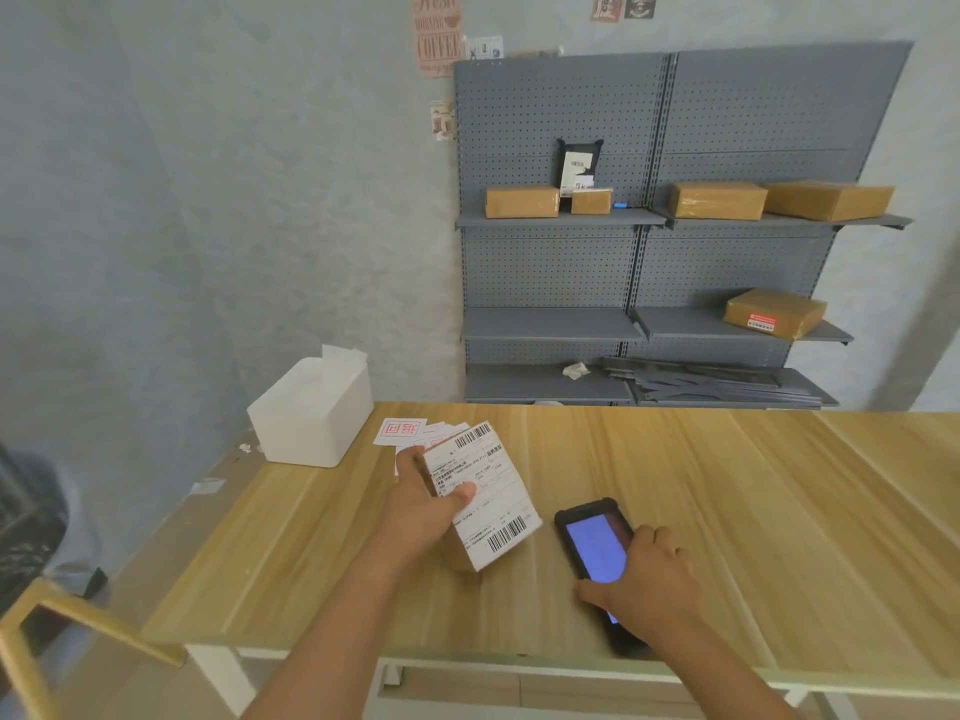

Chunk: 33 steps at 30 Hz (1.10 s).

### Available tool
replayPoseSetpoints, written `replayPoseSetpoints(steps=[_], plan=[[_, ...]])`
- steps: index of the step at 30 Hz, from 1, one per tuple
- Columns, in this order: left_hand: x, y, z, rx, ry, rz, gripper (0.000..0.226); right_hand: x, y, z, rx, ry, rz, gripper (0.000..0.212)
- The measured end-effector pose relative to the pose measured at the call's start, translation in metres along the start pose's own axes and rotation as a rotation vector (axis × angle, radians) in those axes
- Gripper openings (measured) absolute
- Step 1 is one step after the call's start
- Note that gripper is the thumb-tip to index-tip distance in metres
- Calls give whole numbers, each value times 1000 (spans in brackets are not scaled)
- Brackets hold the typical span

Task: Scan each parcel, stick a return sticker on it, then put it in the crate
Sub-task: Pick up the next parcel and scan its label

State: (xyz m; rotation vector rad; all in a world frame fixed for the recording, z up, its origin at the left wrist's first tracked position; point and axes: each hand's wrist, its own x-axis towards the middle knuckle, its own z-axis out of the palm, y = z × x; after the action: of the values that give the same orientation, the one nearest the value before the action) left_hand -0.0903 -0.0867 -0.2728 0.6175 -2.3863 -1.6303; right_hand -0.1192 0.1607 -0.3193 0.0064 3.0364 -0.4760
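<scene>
A small cardboard parcel [493,506] with a white barcoded shipping label on top rests on the wooden table [727,485]. My left hand [426,506] grips its left side, thumb on the label. My right hand [644,579] lies on a black handheld scanner [592,543] with a lit blue screen, flat on the table right of the parcel. Return stickers [402,432] with red print lie fanned out behind the parcel. A white plastic crate [311,418] stands at the table's back left corner.
A grey pegboard shelf unit [649,252] stands behind the table with several brown parcels, such as one [522,201] on its upper shelf. A wooden chair frame [62,615] is at the lower left. The table's front edge is close to me.
</scene>
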Motion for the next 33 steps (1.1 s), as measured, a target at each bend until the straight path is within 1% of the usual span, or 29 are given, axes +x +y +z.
replayPoseSetpoints(steps=[3,6,8,13,15,17,18,26,33], plan=[[5,-1,0,9,-1,-24,65,0,2,-13,160,-37,-76,69],[11,-4,-2,-24,-10,-49,49,-5,2,-30,270,-109,-185,60],[14,-6,-5,-27,-16,-58,39,-11,4,-41,275,-132,-230,55],[21,-9,-10,8,-24,-26,28,-29,14,-64,202,-172,-295,59],[21,-5,-11,20,-22,7,36,-36,15,-71,189,-182,-310,60],[21,2,-9,72,-39,42,59,-41,14,-76,165,-185,-319,59],[21,5,-7,94,-45,55,66,-44,13,-77,157,-189,-318,58],[22,15,0,57,-44,54,76,-56,16,-80,174,-236,-290,60],[24,11,-3,71,-49,53,71,-58,18,-81,155,-275,-305,63]])
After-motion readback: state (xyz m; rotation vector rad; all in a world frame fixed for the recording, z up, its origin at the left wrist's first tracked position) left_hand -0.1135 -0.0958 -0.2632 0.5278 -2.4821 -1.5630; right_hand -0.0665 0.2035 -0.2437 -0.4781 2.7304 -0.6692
